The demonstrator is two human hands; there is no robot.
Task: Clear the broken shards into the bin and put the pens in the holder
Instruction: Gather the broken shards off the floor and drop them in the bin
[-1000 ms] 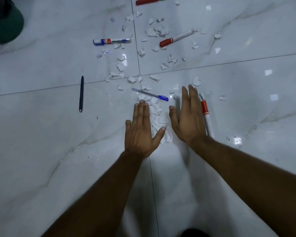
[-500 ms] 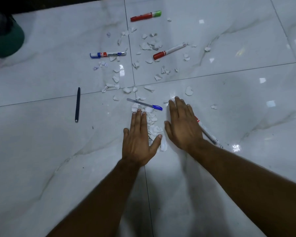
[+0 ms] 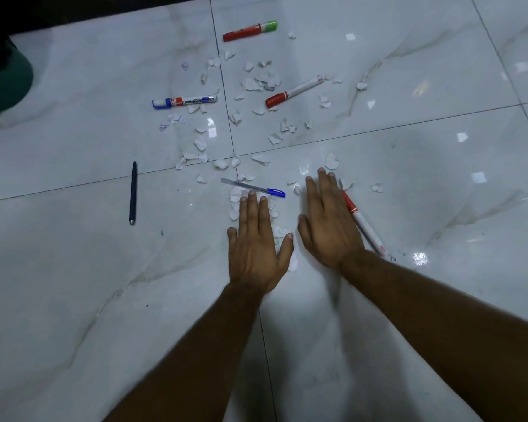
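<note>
White shards lie scattered over the glossy tiled floor, with a small heap between my hands. My left hand and my right hand rest flat on the floor, palms down, holding nothing. A blue-capped ballpoint lies just past my left fingertips. A red-capped marker lies against the right edge of my right hand. Farther off are a blue whiteboard marker, another red-capped marker, a red marker with a green cap and a dark pen.
A dark green round object sits at the far left edge, partly out of view. A dark strip borders the floor along the top left. Tile joints cross near the shards.
Both hands have slid toward me and closer together, squeezing the shard heap between them. The red-capped marker by my right hand has turned to a slant. The view tilted, showing more floor ahead.
</note>
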